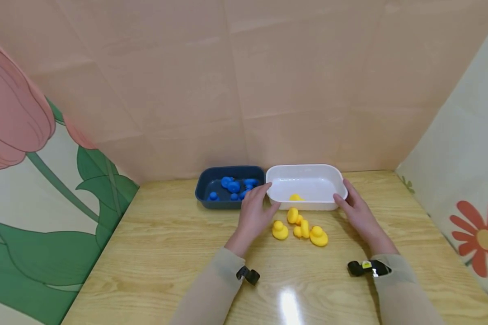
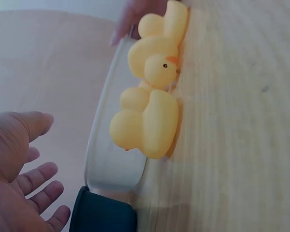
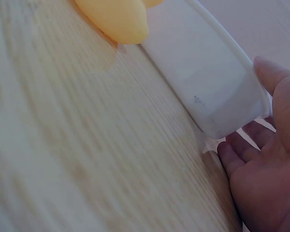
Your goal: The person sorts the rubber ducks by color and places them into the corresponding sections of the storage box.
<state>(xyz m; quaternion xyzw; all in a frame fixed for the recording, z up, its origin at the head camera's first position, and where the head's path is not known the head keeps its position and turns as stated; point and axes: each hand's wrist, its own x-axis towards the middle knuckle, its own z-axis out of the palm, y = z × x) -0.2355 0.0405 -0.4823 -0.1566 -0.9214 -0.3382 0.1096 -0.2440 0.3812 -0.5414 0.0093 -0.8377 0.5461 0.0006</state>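
A white tray (image 1: 305, 205) stands on the table against the back wall, with part of a yellow rubber duck (image 1: 296, 197) showing inside. My right hand (image 1: 359, 216) holds the tray's right end, thumb at the rim and fingers round the outer side (image 3: 246, 145). At the opposite end, my left hand (image 1: 254, 214) is spread, fingers extended over the gap beside the blue tray; the left wrist view shows its palm (image 2: 19, 179) holding nothing. Several yellow rubber ducks (image 1: 319, 236) lie in front of the white tray, some upright and some tipped over (image 2: 159, 125).
Left of the white tray and right beside it stands a dark blue tray (image 1: 217, 204) with several blue rubber ducks (image 1: 232, 185) in it. Behind both trays rises a pinkish covered wall (image 1: 244, 90). The wooden table (image 1: 158, 253) extends toward me.
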